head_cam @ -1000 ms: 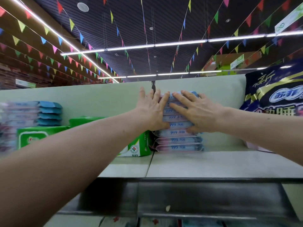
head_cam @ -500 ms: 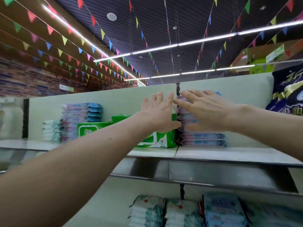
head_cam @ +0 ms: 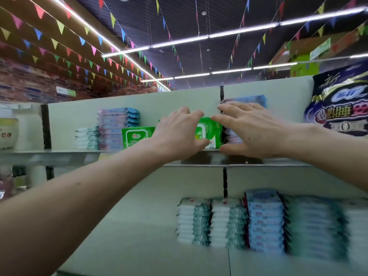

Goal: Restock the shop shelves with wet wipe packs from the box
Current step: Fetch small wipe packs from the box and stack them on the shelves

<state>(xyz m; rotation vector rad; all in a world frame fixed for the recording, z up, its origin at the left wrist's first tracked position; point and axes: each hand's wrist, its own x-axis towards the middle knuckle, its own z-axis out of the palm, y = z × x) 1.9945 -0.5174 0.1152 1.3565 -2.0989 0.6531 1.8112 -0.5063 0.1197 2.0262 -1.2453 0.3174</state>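
On the top shelf (head_cam: 79, 155), the stack of wet wipe packs (head_cam: 246, 99) sits behind our right hand (head_cam: 251, 132); it and our left hand (head_cam: 177, 138) are spread, holding nothing. Placement looks done; next we need more packs.

Both bare arms stretched forward and up. Left hand (head_cam: 179, 136) palm away, fingers loosely bent. Right hand (head_cam: 253, 132) just beside it, fingers spread, nearly straight. Thumbs point toward each other.

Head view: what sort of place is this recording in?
A shop, likely a supermarket aisle: metal shelves holding stacked wet wipe packs, a large packaged product at the right, and coloured bunting under strip lights overhead.
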